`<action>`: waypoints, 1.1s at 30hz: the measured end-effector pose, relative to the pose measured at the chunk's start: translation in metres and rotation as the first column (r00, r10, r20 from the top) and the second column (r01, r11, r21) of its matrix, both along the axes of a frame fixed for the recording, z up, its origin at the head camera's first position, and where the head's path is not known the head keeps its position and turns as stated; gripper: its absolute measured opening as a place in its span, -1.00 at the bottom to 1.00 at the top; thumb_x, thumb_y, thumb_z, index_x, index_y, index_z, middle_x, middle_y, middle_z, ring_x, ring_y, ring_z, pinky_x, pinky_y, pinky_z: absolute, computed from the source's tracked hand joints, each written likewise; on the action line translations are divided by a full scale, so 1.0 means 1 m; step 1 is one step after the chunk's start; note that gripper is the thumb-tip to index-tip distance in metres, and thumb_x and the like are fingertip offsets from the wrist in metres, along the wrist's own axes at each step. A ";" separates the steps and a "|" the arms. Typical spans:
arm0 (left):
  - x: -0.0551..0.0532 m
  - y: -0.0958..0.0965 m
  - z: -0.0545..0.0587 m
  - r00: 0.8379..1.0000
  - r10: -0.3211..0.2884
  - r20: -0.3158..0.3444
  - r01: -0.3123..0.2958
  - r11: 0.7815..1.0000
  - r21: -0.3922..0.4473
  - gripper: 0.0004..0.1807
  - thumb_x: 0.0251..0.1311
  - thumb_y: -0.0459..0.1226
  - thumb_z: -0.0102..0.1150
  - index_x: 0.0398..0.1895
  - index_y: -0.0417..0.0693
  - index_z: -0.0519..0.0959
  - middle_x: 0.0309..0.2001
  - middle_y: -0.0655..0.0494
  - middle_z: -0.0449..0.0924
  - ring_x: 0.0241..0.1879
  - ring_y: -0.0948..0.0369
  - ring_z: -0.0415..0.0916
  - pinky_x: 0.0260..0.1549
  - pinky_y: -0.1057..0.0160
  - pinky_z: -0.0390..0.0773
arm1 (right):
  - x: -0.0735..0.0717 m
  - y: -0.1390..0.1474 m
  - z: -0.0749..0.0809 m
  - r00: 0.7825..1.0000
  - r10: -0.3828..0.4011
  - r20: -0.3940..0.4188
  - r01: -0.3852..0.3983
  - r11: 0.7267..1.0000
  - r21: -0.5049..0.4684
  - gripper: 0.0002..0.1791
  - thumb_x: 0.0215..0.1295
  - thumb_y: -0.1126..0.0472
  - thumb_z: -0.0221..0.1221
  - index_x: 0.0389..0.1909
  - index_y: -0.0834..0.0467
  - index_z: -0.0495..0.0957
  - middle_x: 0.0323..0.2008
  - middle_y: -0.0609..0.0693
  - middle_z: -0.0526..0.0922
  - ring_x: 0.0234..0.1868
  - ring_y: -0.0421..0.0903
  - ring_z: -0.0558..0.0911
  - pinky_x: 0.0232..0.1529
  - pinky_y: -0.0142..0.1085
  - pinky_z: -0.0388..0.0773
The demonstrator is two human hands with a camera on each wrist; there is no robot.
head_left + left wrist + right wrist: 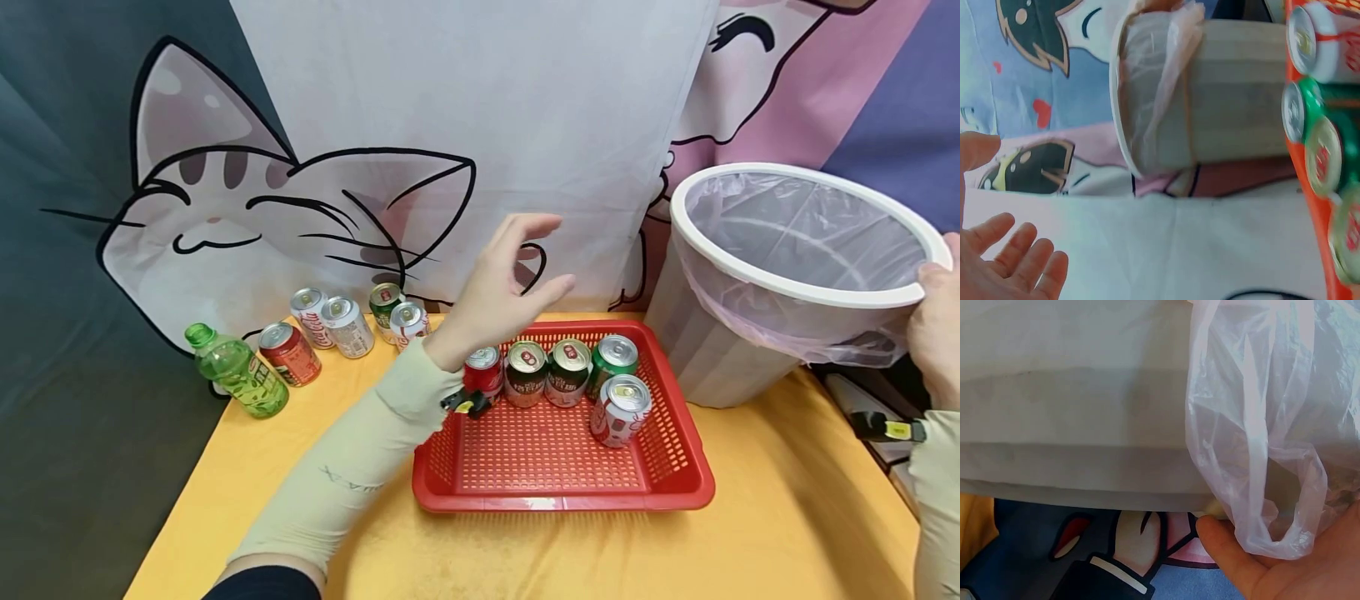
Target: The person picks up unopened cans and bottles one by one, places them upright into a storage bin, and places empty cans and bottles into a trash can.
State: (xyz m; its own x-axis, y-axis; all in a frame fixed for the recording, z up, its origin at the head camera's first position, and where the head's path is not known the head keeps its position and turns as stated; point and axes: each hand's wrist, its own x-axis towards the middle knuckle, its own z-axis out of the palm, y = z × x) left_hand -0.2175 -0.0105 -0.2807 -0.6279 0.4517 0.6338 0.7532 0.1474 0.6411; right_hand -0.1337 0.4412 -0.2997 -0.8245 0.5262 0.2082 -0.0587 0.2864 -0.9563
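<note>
My left hand (487,292) is raised over the back of the red basket (540,479), thumb and fingers spread apart with nothing between them. In the left wrist view its fingers (1025,253) are spread and bare. At the right, my right hand (937,333) grips the white rim of a grey waste bin (693,350), which tilts. A translucent pinkish plastic bag (1254,425) lines the bin and hangs over its outside, beside my right hand in the right wrist view. Several soda cans stand in the basket, among them a silver-and-red can (621,412) and a green can (615,358).
Left of the basket on the yellow tablecloth (480,554) are a green drink bottle (243,375), a red can (290,354), silver cans (348,329) and a green can (384,308). A cloth with cartoon cats (210,242) hangs behind.
</note>
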 end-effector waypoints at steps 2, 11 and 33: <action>0.000 -0.013 -0.005 0.999 0.026 0.038 -0.027 1.000 0.013 -0.31 0.24 -0.24 0.43 0.42 -0.06 0.39 0.36 0.04 0.43 0.26 0.19 0.47 0.01 0.26 0.66 | 0.000 0.000 0.000 1.000 0.000 -0.003 0.000 1.000 0.006 -0.29 0.59 0.22 -0.43 0.69 0.02 -0.34 0.67 -0.29 -0.29 0.54 -0.44 -0.08 0.44 -0.68 -0.24; 0.004 -0.078 -0.038 0.990 0.140 0.010 -0.140 0.989 0.057 -0.38 0.23 -0.36 0.41 0.36 -0.12 0.44 0.31 -0.04 0.48 0.34 0.02 0.44 0.29 0.05 0.54 | -0.001 -0.004 0.002 0.999 -0.050 -0.005 0.050 0.998 0.031 -0.29 0.58 0.22 -0.42 0.69 0.07 -0.29 0.69 -0.20 -0.22 0.55 -0.40 -0.05 0.46 -0.66 -0.22; 0.037 -0.209 -0.097 0.849 0.525 0.066 -0.528 0.846 0.072 -0.41 0.16 -0.51 0.39 0.30 -0.18 0.52 0.18 -0.09 0.55 0.09 0.46 0.44 0.12 0.51 0.44 | 0.002 0.001 0.000 0.995 -0.097 0.016 0.092 0.978 0.188 -0.31 0.56 0.20 -0.42 0.67 0.13 -0.19 0.67 -0.11 -0.06 0.48 -0.36 0.13 0.35 -0.77 -0.06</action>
State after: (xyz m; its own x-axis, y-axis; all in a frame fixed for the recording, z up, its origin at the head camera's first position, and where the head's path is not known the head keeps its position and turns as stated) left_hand -0.1804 -0.2197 -0.3779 -0.7834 -0.0080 0.6215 0.5495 0.4583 0.6986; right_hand -0.1319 0.4420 -0.2999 -0.7790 0.5559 0.2900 0.0008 0.4634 -0.8862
